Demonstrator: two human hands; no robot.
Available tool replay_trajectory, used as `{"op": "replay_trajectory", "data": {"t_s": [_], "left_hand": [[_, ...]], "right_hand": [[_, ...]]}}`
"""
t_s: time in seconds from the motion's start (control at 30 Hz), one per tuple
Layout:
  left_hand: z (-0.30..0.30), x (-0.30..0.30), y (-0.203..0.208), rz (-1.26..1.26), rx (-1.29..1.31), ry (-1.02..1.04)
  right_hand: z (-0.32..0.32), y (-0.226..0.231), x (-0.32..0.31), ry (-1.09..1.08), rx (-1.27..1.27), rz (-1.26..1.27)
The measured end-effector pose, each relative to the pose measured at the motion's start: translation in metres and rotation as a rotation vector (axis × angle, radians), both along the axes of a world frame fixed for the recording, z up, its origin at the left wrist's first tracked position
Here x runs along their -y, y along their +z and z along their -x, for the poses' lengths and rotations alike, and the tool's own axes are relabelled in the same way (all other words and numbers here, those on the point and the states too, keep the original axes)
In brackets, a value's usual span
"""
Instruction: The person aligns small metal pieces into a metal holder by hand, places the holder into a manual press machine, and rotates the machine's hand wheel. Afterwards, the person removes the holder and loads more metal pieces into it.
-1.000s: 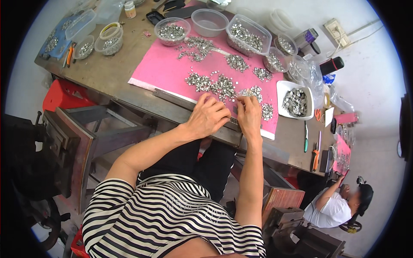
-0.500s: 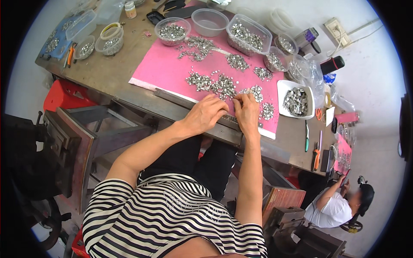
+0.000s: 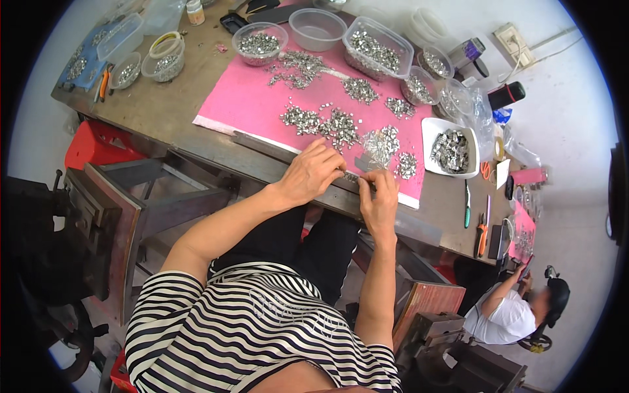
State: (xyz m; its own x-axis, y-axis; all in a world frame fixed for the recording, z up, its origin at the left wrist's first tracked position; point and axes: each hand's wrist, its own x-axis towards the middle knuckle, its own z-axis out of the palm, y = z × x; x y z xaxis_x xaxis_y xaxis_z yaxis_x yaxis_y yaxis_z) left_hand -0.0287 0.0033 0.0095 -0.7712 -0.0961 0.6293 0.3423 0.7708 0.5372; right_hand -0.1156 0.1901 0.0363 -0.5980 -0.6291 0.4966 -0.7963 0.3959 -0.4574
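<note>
Near the centre of the frame, the bare left hand (image 3: 313,170) lies palm down, its fingers bent and bunched, with thumb and index fingertip drawn close together at the left end of a narrow row of small silver metal pieces (image 3: 351,177). Whether a piece is pinched between those tips is too small to tell. Just to the right, the bare right hand (image 3: 379,196) has its thumb and index finger slightly parted and curved, their tips at the row's right end; the other fingers curl inward. It cannot be told whether this hand grips anything.

The row sits between the two hands, beside the front edge of a pink rectangular cloth (image 3: 239,98). A long grey metal bar (image 3: 265,147) runs along that edge, left of the left hand. Just above the right hand lies a small flat grey metal plate (image 3: 362,162), and above the left hand, a loose heap of shiny silver metal chips (image 3: 340,128).

Right of centre stands a white square bowl with rounded corners (image 3: 430,145), holding larger silver pieces. At the top centre, a clear rectangular plastic tub (image 3: 404,65) contains more chips. Toward the right, orange-handled pliers (image 3: 482,240) lie on the brown tabletop (image 3: 440,213).
</note>
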Motion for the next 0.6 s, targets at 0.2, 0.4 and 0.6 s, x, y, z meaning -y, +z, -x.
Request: {"op": "replay_trajectory", "data": {"t_s": [0.2,0.4,0.6], "left_hand": [[-0.002,0.003,0.000,-0.025,0.006,0.040],[-0.013,0.010,0.001,0.005,-0.031,0.190],[-0.014,0.008,-0.004,0.010,-0.029,0.205]], "right_hand": [[-0.009,-0.009,-0.002,-0.017,-0.128,-0.006],[-0.004,-0.008,0.000,0.006,-0.082,0.039],[0.033,-0.010,0.037,0.021,-0.051,0.024]]}}
